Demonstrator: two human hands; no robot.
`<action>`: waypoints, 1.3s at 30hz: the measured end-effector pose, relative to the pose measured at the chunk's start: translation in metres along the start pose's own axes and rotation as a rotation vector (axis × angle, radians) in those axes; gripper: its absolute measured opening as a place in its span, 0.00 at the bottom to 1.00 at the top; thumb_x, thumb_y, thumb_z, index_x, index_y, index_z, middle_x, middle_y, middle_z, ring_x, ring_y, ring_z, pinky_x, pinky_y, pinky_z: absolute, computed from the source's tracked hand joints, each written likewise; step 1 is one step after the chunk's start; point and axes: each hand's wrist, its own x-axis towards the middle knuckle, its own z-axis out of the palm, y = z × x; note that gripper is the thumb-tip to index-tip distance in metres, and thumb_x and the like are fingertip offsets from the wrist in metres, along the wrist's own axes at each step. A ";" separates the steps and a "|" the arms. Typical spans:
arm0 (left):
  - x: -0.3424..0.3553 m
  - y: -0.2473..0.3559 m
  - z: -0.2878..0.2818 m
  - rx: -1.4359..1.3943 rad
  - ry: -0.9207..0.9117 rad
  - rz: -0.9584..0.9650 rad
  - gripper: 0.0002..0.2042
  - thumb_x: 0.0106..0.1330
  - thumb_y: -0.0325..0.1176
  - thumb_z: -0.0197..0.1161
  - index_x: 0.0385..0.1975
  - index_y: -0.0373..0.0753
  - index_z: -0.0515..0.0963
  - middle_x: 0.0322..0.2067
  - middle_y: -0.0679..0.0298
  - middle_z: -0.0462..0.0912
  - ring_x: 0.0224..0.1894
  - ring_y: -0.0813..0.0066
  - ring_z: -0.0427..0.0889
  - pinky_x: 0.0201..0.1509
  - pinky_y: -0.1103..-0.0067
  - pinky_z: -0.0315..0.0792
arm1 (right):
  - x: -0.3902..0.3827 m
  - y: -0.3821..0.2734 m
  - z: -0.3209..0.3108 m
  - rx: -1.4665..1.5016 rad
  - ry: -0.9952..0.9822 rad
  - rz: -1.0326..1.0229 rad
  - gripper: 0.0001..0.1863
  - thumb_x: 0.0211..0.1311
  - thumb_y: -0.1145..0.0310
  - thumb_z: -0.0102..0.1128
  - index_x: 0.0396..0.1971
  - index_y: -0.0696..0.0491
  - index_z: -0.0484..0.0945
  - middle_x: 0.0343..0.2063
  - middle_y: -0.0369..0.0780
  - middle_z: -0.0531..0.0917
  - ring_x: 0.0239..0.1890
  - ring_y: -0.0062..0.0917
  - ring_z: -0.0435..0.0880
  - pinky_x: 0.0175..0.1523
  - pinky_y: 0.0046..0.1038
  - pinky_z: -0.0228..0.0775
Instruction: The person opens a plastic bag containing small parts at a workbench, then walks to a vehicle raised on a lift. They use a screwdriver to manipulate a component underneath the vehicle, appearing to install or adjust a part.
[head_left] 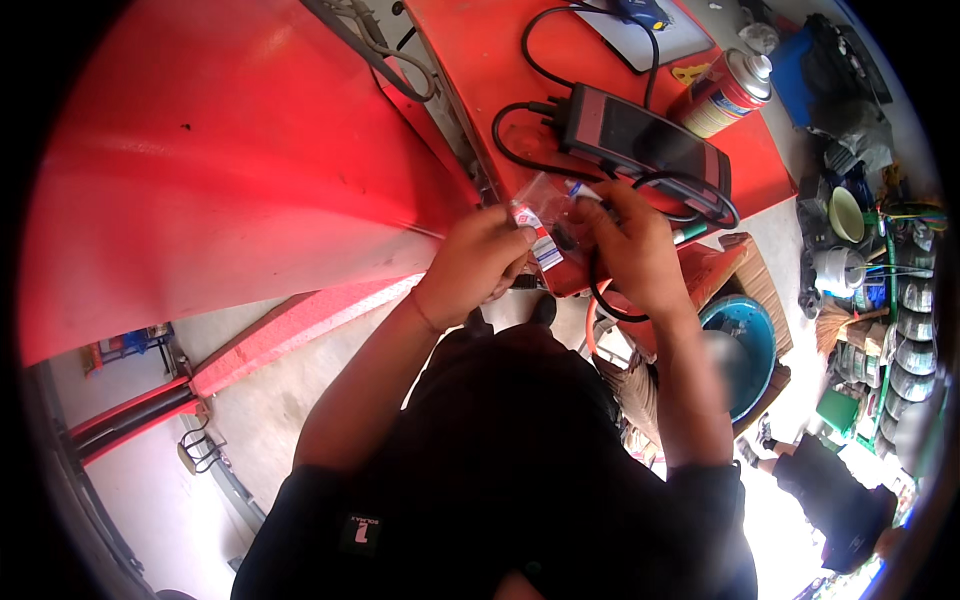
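Small clear plastic packet sits between our hands above the red vehicle panel; left hand fingers pinch its labelled edge, right hand fingers grip the other side, near the black diagnostic tablet.

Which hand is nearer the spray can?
Right. The right hand is just below-left of the red spray can, beside the black tablet-like device. The left hand is farther left, on the small clear packet.

Spray can right of tablet
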 end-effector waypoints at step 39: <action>-0.016 0.004 -0.012 0.168 -0.079 -0.096 0.10 0.74 0.33 0.53 0.42 0.31 0.73 0.16 0.73 0.67 0.12 0.88 0.62 0.14 0.86 0.57 | 0.010 -0.010 -0.006 -0.693 -0.038 -0.290 0.09 0.60 0.64 0.61 0.32 0.54 0.79 0.33 0.45 0.82 0.38 0.44 0.81 0.40 0.42 0.72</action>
